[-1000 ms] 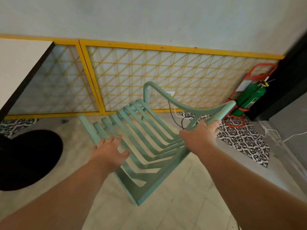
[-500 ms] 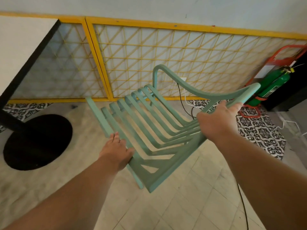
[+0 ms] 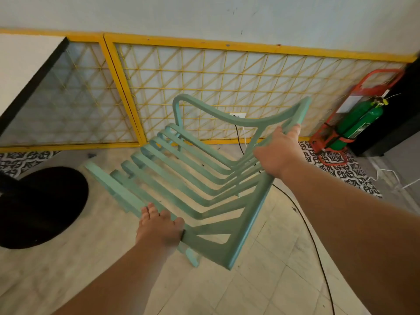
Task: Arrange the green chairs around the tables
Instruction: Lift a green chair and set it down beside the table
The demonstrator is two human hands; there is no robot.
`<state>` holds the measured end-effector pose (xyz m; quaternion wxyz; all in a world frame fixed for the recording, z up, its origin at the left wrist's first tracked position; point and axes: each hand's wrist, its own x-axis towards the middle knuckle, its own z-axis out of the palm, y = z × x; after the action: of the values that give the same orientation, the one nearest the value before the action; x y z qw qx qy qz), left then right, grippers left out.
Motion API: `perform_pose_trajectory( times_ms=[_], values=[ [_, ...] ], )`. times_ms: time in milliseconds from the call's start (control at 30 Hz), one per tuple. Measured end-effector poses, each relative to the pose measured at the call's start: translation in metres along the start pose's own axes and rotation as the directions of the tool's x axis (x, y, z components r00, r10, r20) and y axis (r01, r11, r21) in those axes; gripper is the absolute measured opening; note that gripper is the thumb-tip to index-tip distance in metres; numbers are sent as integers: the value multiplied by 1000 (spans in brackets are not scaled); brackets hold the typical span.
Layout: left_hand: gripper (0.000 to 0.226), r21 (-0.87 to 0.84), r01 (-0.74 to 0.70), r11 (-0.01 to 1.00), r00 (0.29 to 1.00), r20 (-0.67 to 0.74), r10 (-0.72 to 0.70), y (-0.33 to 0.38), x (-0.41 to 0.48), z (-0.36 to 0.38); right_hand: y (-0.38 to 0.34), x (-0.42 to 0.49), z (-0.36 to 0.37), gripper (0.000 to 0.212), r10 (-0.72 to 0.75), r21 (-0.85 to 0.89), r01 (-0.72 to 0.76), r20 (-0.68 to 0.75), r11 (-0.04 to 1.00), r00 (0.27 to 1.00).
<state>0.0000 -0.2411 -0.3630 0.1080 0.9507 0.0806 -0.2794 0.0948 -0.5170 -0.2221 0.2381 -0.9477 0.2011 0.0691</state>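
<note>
Closest to me, my left hand (image 3: 159, 228) grips the chair (image 3: 204, 189) by its near side rail, thumb on the inner edge and fingers wrapped over the outer one. The chair is pale green, slatted and tipped over at a slant, so its slats run up and away from that hand towards my right hand (image 3: 276, 153). I cannot tell whether its lowest corners, just below and to the right of the left hand, touch the floor (image 3: 261, 287).

Further out, the right hand is closed around the upright of the chair back, just below the curved top rail, which arcs away to the left of it. A black cable (image 3: 318, 253) runs over the pale tiles beneath my right forearm and passes under the chair.

Left of the left hand, well apart from it, the round black base (image 3: 41, 208) of a table (image 3: 20, 64) sits on the floor; the white top with its dark edge shows further up on that side.

Beyond both hands a yellow grid (image 3: 204, 87) stands along the wall (image 3: 227, 17), with a white socket (image 3: 237, 115) showing behind the chair's top rail. To the right of the right hand, patterned tiles (image 3: 341, 169) lie on the floor, and beyond them a green extinguisher (image 3: 359, 123) leans in a red stand.
</note>
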Motion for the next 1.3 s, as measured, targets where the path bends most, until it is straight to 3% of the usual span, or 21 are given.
perform_pose_trajectory(
  times_ms=[267, 533, 1000, 1133, 1300],
  values=[
    [66, -131, 44, 990, 998, -28, -48, 10, -3, 5, 0, 16, -2, 92, -25, -3, 25, 19, 1000, 1000],
    [56, -44, 36, 998, 999, -28, -37, 24, 4, 6, -3, 37, -7, 91, -41, 14, 40, 37, 999, 998],
    [59, -104, 77, 992, 997, -24, -80, 34, 18, 7, -5, 59, -10, 92, -50, -2, 50, 57, 999, 997],
    [59, -39, 82, 996, 995, -49, -84, 33, 25, 7, -4, 58, -10, 94, -66, -18, 67, 43, 998, 997],
    [50, 94, -120, 988, 992, 57, 115, 8, 30, 15, -13, 9, -1, 96, -59, -93, 59, 6, 994, 998]
  ],
)
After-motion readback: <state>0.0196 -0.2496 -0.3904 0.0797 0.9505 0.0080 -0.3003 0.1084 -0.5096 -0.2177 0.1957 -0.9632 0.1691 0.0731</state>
